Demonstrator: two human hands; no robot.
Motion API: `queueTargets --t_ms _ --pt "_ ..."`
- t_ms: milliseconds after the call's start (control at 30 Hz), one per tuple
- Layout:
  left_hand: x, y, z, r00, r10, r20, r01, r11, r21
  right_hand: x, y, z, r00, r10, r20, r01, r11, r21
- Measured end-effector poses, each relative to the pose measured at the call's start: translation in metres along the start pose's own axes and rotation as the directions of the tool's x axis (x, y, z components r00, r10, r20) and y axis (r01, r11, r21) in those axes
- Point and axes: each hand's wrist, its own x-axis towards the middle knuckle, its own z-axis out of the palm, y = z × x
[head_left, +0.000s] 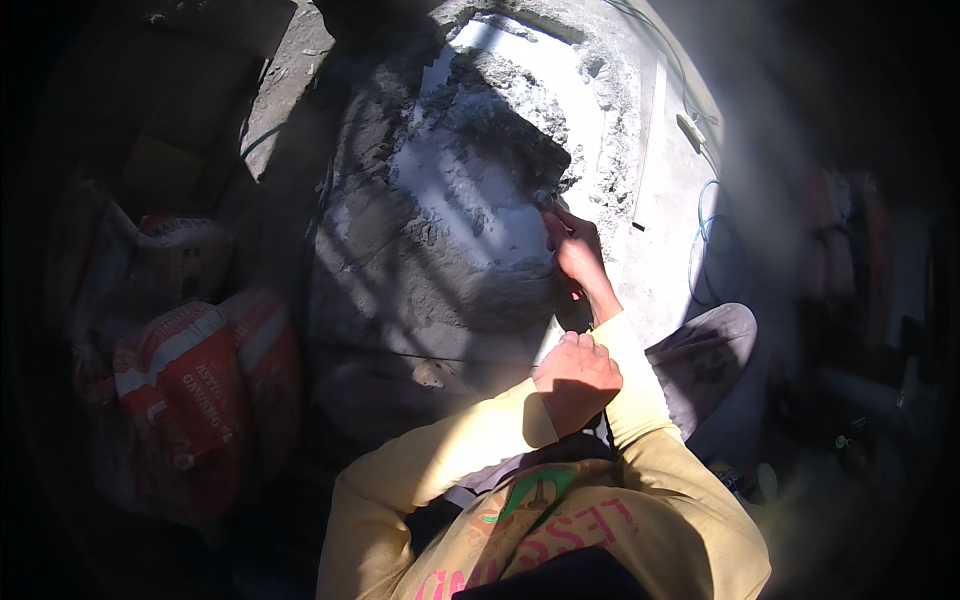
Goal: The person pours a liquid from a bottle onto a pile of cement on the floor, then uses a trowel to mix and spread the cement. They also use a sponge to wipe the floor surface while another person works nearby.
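Note:
My right hand (577, 250) reaches to the near right edge of a broad mound of grey and white powder (480, 210). Its fingers are curled closed around something that I cannot make out, dark where it meets the powder. Closer to my body, my left hand (580, 382) is closed like a fist, knuckles up, against the cuff of my yellow right sleeve (632, 385). Whether it grips the cloth is hidden. A dark hollow (525, 150) and rough, crumbly lumps lie in the mound's middle.
Red and white sacks (190, 370) stand on the left in shadow. Right of the mound lie a thin straight strip (650, 150), a small pale object (690, 130) on a cable, and a loop of blue cord (702, 240). My bent knee (710, 355) juts out at the right.

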Motion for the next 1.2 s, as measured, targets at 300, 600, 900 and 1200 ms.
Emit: queueTargets --t_ms 300,600,900,1200 --pt "0.000 -0.033 -0.023 0.996 -0.023 0.083 0.030 0.996 -0.083 -0.068 0.000 -0.016 0.850 0.522 0.076 -0.463 0.670 0.581" --pt "0.000 -0.035 -0.024 0.996 -0.008 0.091 0.013 0.998 -0.056 0.058 0.010 -0.001 0.931 0.314 0.188 -0.349 0.606 0.714" --pt "-0.003 -0.034 -0.031 0.999 -0.033 0.001 0.033 0.998 -0.044 0.088 -0.010 0.005 0.899 -0.424 -0.108 0.337 0.828 -0.449" --pt "0.002 -0.050 -0.025 0.996 -0.082 -0.021 0.082 0.997 0.016 0.105 -0.032 0.021 0.988 -0.144 -0.046 0.066 0.682 -0.729"
